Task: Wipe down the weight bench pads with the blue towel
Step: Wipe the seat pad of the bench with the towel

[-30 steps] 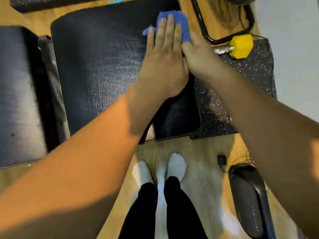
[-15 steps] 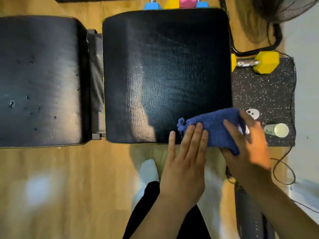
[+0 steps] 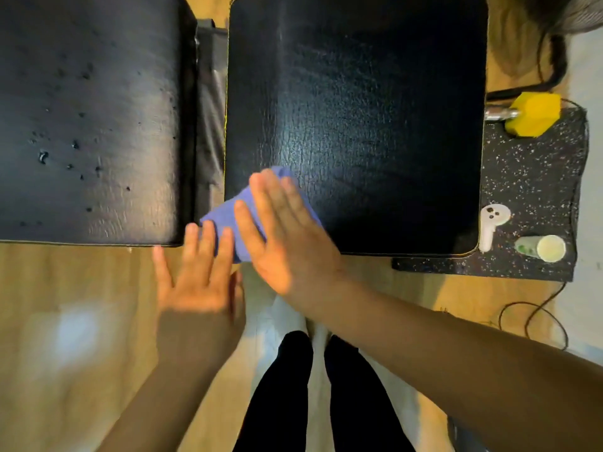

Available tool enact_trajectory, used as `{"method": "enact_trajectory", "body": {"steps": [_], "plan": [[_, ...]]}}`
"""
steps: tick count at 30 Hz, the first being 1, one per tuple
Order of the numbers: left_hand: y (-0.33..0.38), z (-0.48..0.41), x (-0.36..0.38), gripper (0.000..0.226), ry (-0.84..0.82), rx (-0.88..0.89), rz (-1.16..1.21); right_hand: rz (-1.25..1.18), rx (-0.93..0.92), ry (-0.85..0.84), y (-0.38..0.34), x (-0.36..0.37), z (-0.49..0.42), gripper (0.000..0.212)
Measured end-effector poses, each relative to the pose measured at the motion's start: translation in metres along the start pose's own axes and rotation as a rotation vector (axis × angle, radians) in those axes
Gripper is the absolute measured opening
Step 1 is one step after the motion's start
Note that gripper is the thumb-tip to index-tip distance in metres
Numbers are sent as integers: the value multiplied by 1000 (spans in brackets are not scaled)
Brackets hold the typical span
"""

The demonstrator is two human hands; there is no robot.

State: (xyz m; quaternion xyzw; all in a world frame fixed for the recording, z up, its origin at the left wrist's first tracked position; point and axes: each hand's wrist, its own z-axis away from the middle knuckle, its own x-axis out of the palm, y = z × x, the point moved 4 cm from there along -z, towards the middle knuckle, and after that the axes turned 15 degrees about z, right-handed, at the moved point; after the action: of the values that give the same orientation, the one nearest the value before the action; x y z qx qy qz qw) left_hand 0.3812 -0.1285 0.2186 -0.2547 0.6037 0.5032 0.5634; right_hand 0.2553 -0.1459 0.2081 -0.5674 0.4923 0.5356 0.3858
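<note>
Wooden floor [image 3: 65, 321] under a black bench; its square pad [image 3: 359, 109] gleams; a second pad [image 3: 88, 125] lies left of it, flecked with dark spots; the blue towel [image 3: 228, 216] sits on the square pad's near left corner; the right hand [image 3: 287, 236] presses it, fingers straight; the left hand [image 3: 195, 278] has loose, spread fingers, tips at the cloth's edge; right of the pad, a speckled mat [image 3: 528, 177] carries a yellow dumbbell [image 3: 535, 114] and a pale bottle [image 3: 541, 247], contents unclear

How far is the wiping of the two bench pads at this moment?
Done: the right pad shows a streaky sheen and no spots, so it looks mostly wiped. In hand: the right hand presses the blue towel flat on that pad's near left corner; the left hand touches the towel's edge. Left: the left pad carries dark spots, so it seems not yet wiped.
</note>
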Motion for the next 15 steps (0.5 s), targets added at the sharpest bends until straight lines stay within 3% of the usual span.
{"method": "enact_trajectory", "body": {"steps": [5,8,11,15], "plan": [[-23,-17,-1,66,-31,-76,260,173,-109,-226,-43,10,-36,49],[-1,-19,4,75,5,-132,469,171,-92,-179,-24,2,-25,51],[30,-21,11,70,76,40,453,111,-13,-93,10,-2,-7,51],[93,-36,19,62,-12,187,439,158,59,-133,72,-14,41,49]]}}
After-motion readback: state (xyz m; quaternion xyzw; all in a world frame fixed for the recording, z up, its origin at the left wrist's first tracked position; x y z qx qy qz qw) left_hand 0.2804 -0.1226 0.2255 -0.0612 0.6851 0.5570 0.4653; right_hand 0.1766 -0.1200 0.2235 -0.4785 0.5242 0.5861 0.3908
